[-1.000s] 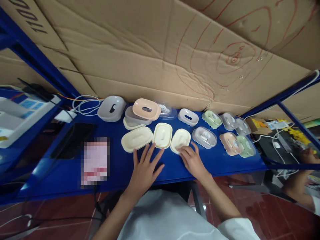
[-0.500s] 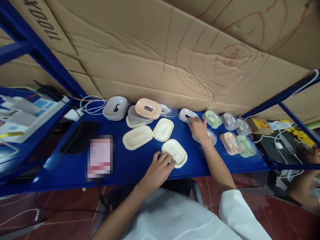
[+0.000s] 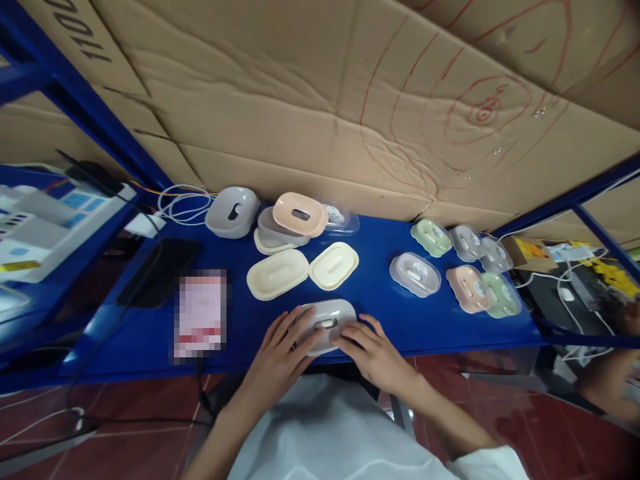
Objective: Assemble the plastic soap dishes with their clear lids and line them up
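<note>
A pale grey slotted dish [image 3: 336, 311] is held between both hands at the near edge of the blue table [image 3: 370, 267]. Its left end is gripped by the left hand [image 3: 285, 343], whose fingers are slightly spread over the rim; its right end is gripped by the curled fingers of the right hand [image 3: 367, 347]. A pale raised part is visible through the slot. Just beyond, two cream oval trays [image 3: 334, 265] are laid side by side. Behind them, a peach slotted dish [image 3: 287, 208] is propped on a grey dish [image 3: 273, 230]. Lidded soap boxes [image 3: 415, 274] are grouped at the right.
</note>
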Demonstrator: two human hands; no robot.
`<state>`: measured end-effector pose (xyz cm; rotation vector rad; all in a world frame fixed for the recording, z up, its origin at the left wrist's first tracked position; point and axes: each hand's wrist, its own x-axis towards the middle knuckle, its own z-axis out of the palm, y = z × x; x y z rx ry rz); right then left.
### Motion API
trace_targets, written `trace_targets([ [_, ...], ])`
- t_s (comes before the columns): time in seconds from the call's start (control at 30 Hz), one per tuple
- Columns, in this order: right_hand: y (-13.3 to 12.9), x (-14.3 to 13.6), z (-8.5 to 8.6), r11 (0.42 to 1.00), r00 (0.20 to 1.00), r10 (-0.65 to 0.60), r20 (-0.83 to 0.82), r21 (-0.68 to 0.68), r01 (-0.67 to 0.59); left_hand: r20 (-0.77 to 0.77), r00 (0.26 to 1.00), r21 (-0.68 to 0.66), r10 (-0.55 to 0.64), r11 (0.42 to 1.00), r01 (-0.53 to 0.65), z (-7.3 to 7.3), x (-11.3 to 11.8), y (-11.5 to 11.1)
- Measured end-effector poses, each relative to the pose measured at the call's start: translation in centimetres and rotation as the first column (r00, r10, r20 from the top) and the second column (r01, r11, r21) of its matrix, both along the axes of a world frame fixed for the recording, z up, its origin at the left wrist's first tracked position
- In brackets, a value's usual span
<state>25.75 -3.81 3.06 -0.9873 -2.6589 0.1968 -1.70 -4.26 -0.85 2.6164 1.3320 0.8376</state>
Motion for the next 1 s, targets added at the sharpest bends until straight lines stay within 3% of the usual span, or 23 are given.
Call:
trace_targets([
  [0.1,3.1,0.4,0.9,0.994,0.995,0.099,-0.029,-0.034,-0.100,0.015,1.000,-0.014,-0.017,1.000,0.018,0.3,0.1,0.1],
  [0.17,6.8,1.0,1.9,0.996,0.995,0.084,-0.058,-0.029,-0.086,0.030,1.000,-0.023,0.008,1.000,-0.007,0.4,0.4,0.1],
  [0.23,11.4,1.1,2.6,0.998,0.997,-0.055,-0.062,0.011,0.055,0.045,0.999,-0.019,0.027,0.999,-0.026,0.3,0.6,0.2],
  [0.33,18.3,0.2,2.5,0.937,0.936,-0.348,0.060,0.065,0.344,0.060,0.998,0.002,0.028,1.000,-0.028,-0.1,0.8,0.4],
  [0.4,21.5,-0.7,1.7,0.899,0.882,-0.438,0.172,0.064,0.434,0.056,0.998,0.018,0.041,0.999,-0.042,-0.4,1.0,0.5],
  [0.47,23.0,-1.4,1.0,0.882,0.857,-0.469,0.211,0.070,0.465,0.040,0.997,0.032,0.068,0.997,-0.070,-0.5,1.1,0.6],
  [0.57,21.7,-1.6,0.7,0.863,0.842,-0.504,0.191,0.102,0.494,0.026,0.996,0.047,0.087,0.995,-0.088,-0.5,1.3,0.7],
  [0.67,17.0,-0.8,1.6,0.869,0.870,-0.488,0.067,0.134,0.477,0.046,0.996,0.053,0.080,0.995,-0.082,-0.5,1.2,0.7],
  [0.77,10.7,-0.2,2.1,0.963,0.967,-0.244,-0.072,0.101,0.250,0.090,0.994,0.033,0.058,0.998,-0.061,-0.7,0.9,0.9],
  [0.87,5.2,-0.5,0.9,0.998,0.999,0.043,0.007,0.041,-0.044,0.106,0.994,-0.004,0.033,0.999,-0.033,-0.9,0.4,1.1],
  [0.93,3.2,-0.6,-0.4,0.996,0.996,0.082,0.043,0.040,-0.083,0.074,0.997,-0.017,0.013,1.000,-0.012,-0.9,0.1,1.3],
  [1.0,2.9,-0.3,-1.4,0.995,0.995,0.095,0.037,0.029,-0.096,0.032,0.999,-0.013,-0.005,1.000,0.006,-0.8,0.1,1.3],
])
